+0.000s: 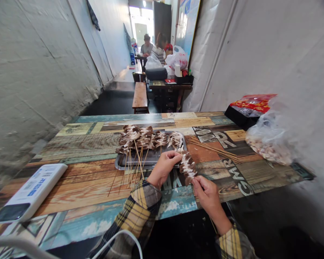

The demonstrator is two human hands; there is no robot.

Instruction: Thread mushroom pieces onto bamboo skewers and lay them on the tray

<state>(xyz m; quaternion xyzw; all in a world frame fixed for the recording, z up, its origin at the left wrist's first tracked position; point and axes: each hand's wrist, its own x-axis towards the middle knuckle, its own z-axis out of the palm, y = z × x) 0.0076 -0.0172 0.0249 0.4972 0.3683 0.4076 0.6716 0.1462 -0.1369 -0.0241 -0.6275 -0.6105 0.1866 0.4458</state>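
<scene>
Between my two hands is a mushroom skewer (187, 168), with brown-capped, white-gilled pieces bunched along a thin stick. My left hand (164, 168) pinches the far end of it, near the tray's right front corner. Closed around its near end is my right hand (209, 196), and the bare stick sticks out below that palm. Behind my left hand lies a dark metal tray (157, 155). Several finished mushroom skewers (136, 138) are piled on its left and middle, their sticks pointing toward me over the rim. Loose mushroom pieces (175, 139) lie at its right end.
Bare bamboo sticks (216, 149) lie right of the tray. Farther right are a clear bag (270, 140) and a black box (239, 117) with a red package. A white device (29, 192) and a cable (121, 233) are at left. Two people sit in the background.
</scene>
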